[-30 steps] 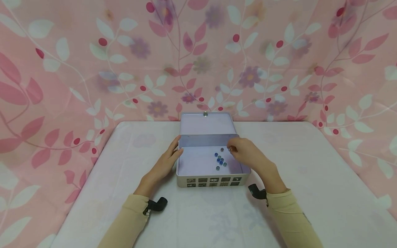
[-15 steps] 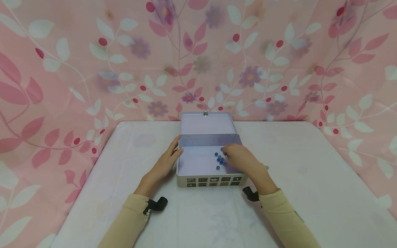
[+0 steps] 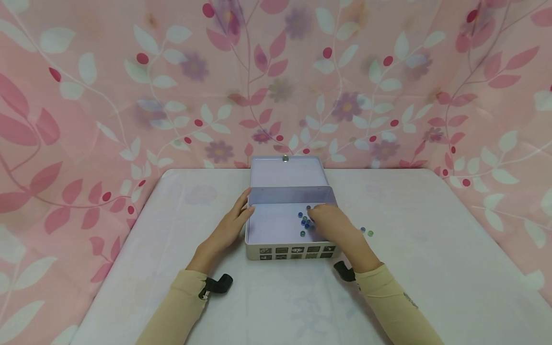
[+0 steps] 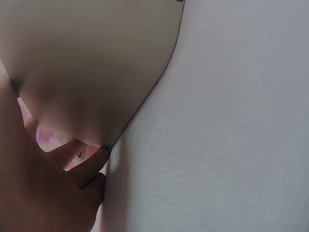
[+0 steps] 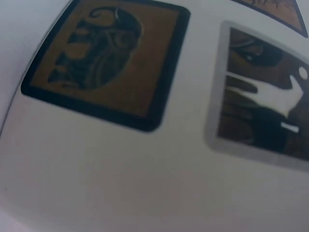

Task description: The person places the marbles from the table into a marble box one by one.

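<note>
An open tin box (image 3: 297, 245) with a pale inside stands at mid-table, its lid (image 3: 286, 172) tipped back. Several blue and greenish glass marbles (image 3: 303, 234) lie on its floor, towards the right. My left hand (image 3: 228, 225) rests along the box's left wall, thumb at the rim; in the left wrist view its fingers (image 4: 91, 166) touch the wall near the tablecloth. My right hand (image 3: 334, 223) reaches over the right side into the box, fingers curled down beside the marbles. Its fingertips are hidden, and I cannot tell whether they hold a marble.
A blue marble (image 3: 362, 229) and a green marble (image 3: 370, 233) lie on the white tablecloth (image 3: 414, 268), right of the box. Picture squares, one with an elephant (image 5: 101, 53), decorate the tin's outside. A pink floral curtain (image 3: 276, 96) hangs behind the table.
My right hand has moved left and slightly down, from the box's right rim to the marbles. Its shift uncovers the two marbles on the tablecloth. My left hand stays put.
</note>
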A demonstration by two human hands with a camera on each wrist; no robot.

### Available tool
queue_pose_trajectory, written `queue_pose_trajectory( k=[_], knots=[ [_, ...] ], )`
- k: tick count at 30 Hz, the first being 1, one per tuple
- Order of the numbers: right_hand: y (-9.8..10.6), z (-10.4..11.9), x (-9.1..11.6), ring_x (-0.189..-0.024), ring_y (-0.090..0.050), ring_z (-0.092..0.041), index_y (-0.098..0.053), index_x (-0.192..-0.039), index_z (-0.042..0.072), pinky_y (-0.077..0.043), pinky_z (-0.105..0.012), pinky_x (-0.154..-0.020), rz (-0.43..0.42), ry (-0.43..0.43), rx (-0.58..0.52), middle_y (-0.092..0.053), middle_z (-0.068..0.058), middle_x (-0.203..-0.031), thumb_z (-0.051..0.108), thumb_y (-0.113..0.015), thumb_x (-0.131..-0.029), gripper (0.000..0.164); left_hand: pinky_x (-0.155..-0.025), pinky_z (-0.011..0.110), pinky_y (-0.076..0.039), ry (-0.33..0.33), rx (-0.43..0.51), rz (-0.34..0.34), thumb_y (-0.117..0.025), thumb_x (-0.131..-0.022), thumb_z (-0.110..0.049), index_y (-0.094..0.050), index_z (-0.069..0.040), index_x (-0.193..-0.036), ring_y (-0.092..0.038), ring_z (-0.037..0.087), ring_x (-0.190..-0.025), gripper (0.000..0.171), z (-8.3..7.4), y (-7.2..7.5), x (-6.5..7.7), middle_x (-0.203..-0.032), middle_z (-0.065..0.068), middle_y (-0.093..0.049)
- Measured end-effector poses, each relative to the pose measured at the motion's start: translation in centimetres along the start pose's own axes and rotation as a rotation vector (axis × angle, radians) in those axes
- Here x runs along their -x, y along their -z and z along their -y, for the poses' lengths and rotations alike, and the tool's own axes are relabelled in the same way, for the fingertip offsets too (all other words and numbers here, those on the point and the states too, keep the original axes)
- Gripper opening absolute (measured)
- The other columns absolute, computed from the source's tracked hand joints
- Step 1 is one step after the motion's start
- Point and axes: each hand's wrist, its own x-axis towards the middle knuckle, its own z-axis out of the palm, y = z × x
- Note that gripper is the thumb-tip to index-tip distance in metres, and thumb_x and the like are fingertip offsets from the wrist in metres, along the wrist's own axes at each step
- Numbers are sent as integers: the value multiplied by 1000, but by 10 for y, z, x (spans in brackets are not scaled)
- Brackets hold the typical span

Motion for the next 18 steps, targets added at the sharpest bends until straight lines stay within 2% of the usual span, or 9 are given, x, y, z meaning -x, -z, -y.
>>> queue_pose_trajectory(
  k=[3,6,13,18],
  knots=[
    [0,0,0,-76,-62,-17,-74,-105,5,-56,-38,-75,32,-16,-31,-73,-6,-94,-1,-71,-84,23,-120,62,-21,13,9,26,-42,-104,-49,-10,-36,-160,-22,35,-153,65,-13,4,4,-167,8,-17],
    [1,1,0,-77,-62,-17,-73,-108,5,-57,-38,-76,54,-34,-50,-73,-7,-96,-2,-70,-84,25,-120,62,-22,20,8,36,-43,-105,-47,-10,-34,-161,-21,35,-153,66,-17,5,6,-167,9,-17],
    [2,2,0,-79,-61,-17,-72,-112,5,-56,-38,-80,66,-50,-67,-72,-7,-98,-4,-68,-84,29,-120,62,-22,4,-11,-7,-39,-101,-62,-9,-48,-157,-26,32,-152,65,4,-1,-1,-167,2,-19],
    [3,2,-1,-81,-61,-16,-71,-116,6,-57,-38,-82,80,-65,-72,-72,-7,-101,-2,-69,-86,31,-119,63,-23,-8,-8,-23,-41,-99,-64,-12,-50,-156,-29,33,-151,65,11,-2,-5,-166,3,-22]
  ],
)
